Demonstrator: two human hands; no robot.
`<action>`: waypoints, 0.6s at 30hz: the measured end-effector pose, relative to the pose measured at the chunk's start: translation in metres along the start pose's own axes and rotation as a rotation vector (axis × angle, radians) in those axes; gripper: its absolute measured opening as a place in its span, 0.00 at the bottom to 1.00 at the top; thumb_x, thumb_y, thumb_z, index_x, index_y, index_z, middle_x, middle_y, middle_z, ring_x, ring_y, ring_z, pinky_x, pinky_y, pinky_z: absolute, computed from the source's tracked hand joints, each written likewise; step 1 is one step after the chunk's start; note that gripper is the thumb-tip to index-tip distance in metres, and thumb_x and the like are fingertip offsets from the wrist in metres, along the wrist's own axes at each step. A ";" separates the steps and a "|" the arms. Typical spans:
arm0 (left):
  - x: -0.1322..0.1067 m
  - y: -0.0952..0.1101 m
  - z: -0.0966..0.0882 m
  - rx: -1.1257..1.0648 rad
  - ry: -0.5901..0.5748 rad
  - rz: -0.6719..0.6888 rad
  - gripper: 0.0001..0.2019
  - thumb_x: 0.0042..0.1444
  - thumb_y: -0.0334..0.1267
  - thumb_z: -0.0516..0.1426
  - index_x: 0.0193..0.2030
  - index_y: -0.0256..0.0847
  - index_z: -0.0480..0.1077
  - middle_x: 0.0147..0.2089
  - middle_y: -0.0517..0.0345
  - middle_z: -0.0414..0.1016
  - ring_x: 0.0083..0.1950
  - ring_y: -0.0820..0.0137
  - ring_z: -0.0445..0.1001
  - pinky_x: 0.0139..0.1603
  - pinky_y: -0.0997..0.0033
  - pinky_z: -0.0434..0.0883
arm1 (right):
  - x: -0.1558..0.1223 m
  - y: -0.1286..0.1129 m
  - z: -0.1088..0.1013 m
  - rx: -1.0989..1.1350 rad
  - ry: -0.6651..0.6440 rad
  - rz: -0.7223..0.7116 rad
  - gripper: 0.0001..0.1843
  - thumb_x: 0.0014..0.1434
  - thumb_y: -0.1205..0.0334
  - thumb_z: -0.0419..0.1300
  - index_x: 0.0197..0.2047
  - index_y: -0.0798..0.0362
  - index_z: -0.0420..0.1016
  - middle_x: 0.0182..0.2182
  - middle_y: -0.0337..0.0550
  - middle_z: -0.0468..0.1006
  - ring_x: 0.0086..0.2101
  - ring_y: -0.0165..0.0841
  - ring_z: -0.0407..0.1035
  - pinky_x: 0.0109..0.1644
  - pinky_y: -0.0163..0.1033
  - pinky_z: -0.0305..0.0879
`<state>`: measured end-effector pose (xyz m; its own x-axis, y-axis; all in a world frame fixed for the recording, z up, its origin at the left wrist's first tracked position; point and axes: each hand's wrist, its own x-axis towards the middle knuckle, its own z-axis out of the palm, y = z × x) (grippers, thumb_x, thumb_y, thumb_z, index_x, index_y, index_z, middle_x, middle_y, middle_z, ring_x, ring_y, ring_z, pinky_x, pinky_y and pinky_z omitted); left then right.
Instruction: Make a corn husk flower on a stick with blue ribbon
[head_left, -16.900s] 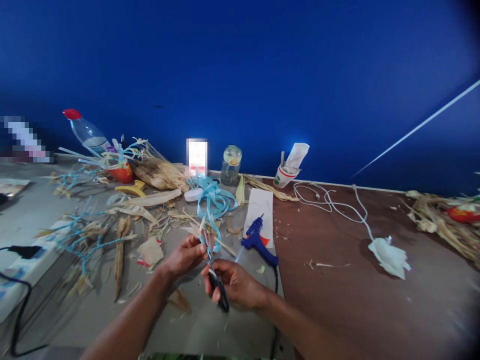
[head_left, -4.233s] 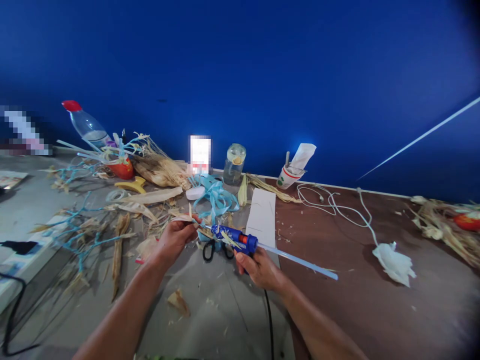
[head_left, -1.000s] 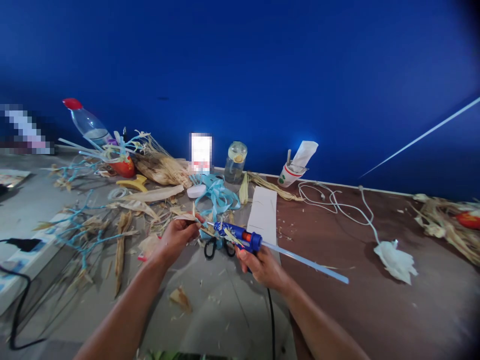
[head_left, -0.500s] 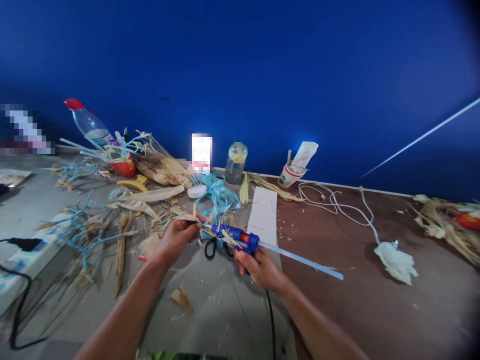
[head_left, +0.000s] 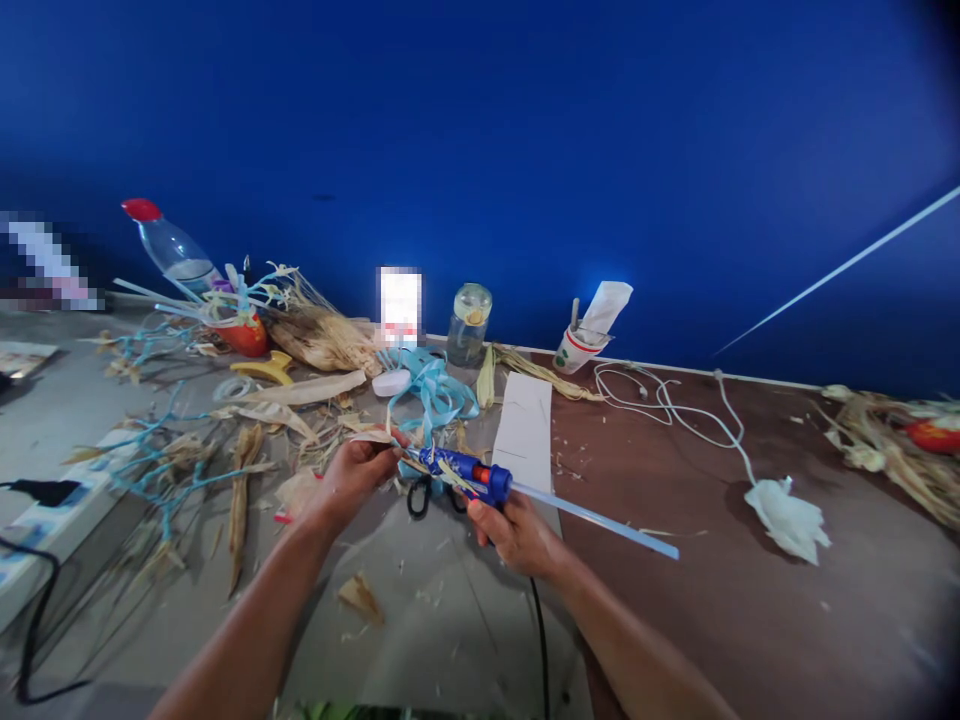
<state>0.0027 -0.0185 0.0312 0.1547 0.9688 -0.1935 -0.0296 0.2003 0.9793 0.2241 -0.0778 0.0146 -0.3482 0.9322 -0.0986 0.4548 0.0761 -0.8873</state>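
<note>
My right hand [head_left: 514,530] is wrapped round a blue hot glue gun [head_left: 469,474], whose long clear glue stick [head_left: 600,521] juts out of its back to the right. The gun's nozzle points left, close to the fingertips of my left hand [head_left: 365,470]. Those fingers pinch a pale strip of corn husk [head_left: 371,436]; whether the nozzle touches it I cannot tell. Black scissor handles [head_left: 419,497] show beneath the gun, the rest hidden. Just beyond lies a tangle of light blue ribbon [head_left: 435,390].
Dried husks [head_left: 322,335] and blue-wrapped stems [head_left: 165,480] litter the left side, near a power strip [head_left: 67,530]. Along the wall stand a glass jar [head_left: 469,325] and a cup [head_left: 576,352]. A white cable [head_left: 667,400] and crumpled tissue [head_left: 787,520] lie right. The gun's black cord [head_left: 541,640] runs toward me.
Both hands keep nearly the same pose, the glue gun still by the left fingertips. The whole view has shifted very slightly.
</note>
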 end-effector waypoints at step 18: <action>0.003 -0.009 -0.005 -0.122 -0.036 0.014 0.08 0.47 0.37 0.59 0.34 0.37 0.67 0.19 0.67 0.57 0.20 0.79 0.52 0.21 0.76 0.47 | -0.002 -0.006 -0.003 0.119 0.024 -0.075 0.22 0.61 0.47 0.43 0.26 0.54 0.63 0.18 0.37 0.66 0.21 0.28 0.63 0.26 0.33 0.58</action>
<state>-0.0016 -0.0172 0.0216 0.1891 0.9661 -0.1759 -0.1518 0.2057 0.9668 0.2247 -0.0791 0.0216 -0.3572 0.9338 -0.0209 0.3273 0.1042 -0.9391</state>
